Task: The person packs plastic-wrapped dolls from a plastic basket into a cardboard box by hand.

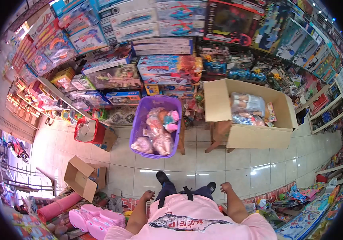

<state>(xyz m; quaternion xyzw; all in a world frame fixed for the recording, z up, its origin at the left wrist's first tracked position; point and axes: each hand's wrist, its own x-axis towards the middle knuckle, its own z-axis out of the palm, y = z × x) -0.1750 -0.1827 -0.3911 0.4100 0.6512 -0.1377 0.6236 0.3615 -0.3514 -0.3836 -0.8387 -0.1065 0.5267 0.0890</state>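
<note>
My left hand [148, 195] hangs at my side with loosely bent fingers, and nothing shows in it. On the other side, my right hand [226, 187] hangs low too, its fingers slightly curled and no object visible in them. Both are apart from the goods. Ahead stands a purple plastic basket [134, 120] holding several clear bags of pinkish items and a pink and blue packet [171, 120]. To its right, an open cardboard box [259, 137] rests on a wooden stand [218, 136], with plastic-wrapped packs [248, 105] inside.
Shelves of boxed toys [167, 68] line the far side. On the tiled floor [199, 160] at left are a red bin [99, 134] and an open carton [77, 176]. Pink cases [99, 222] and a rolled pink mat [59, 206] lie near my left; packaged toys [311, 216] at right.
</note>
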